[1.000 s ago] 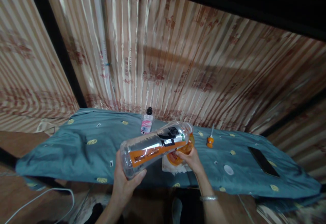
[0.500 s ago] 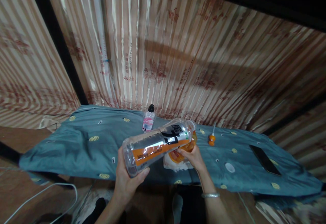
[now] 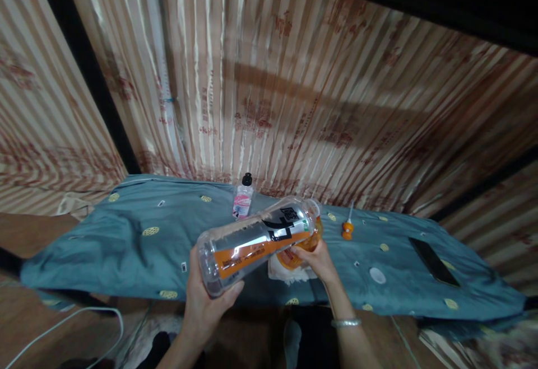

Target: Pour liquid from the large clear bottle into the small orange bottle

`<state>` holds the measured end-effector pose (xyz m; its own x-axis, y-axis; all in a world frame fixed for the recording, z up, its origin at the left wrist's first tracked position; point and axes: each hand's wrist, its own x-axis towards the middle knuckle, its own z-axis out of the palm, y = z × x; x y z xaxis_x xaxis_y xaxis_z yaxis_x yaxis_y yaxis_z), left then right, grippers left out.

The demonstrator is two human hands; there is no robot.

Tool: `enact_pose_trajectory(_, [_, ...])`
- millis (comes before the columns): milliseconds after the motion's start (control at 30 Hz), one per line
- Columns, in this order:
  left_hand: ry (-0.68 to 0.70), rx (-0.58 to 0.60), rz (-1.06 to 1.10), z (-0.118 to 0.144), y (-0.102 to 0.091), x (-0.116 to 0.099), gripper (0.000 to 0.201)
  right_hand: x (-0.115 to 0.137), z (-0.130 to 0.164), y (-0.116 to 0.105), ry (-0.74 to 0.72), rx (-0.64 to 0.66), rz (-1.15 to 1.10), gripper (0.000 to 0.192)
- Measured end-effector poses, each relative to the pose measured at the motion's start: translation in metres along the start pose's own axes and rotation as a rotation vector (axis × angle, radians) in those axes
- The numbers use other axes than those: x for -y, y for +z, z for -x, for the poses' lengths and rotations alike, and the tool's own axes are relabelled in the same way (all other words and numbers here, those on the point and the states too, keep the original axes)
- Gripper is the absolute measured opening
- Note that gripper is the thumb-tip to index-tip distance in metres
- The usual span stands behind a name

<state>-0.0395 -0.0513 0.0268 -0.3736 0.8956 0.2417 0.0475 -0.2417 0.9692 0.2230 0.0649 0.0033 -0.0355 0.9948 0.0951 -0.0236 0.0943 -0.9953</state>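
My left hand (image 3: 208, 302) is closed around the base of a clear plastic bottle (image 3: 256, 243) with a silver and orange label. This bottle lies tilted, its mouth pointing right and held higher than its base. My right hand (image 3: 317, 260) grips an orange bottle (image 3: 290, 258), partly hidden behind the clear one. The clear bottle's mouth is at the top of the orange bottle; whether they touch I cannot tell. A crumpled white tissue (image 3: 290, 274) is under the orange bottle. Any flow of liquid between them cannot be made out.
A small bottle with a pink label and black cap (image 3: 242, 198) stands behind on the teal sheet (image 3: 121, 246). To the right are an orange pump head (image 3: 347, 229), a white disc (image 3: 377, 275) and a dark phone (image 3: 435, 261). A striped curtain (image 3: 260, 78) hangs behind.
The view has shifted slightly, so things sit a little further left. Both hands keep their hold, and the clear bottle stays tilted at nearly the same angle.
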Motion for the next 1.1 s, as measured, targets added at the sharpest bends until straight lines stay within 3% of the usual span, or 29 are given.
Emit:
enact_pose_trajectory(167, [-0.004,0.012,-0.006,-0.002,-0.001,-0.002,0.064,0.005,0.001,0.003,0.021,-0.005,-0.022,0.062])
enact_pose_trajectory(367, [-0.054,-0.090,0.012,-0.003,0.009,-0.018,0.086,0.008,0.002,0.003,0.023,0.017,-0.006,0.060])
enact_pose_trajectory(467, [-0.047,-0.117,0.006,-0.003,0.012,-0.022,0.087,0.006,0.002,0.003,0.010,0.000,-0.018,0.062])
enact_pose_trajectory(1100, [0.048,-0.010,0.002,-0.003,0.000,-0.004,0.084,0.006,0.001,0.002,-0.010,-0.007,0.021,0.059])
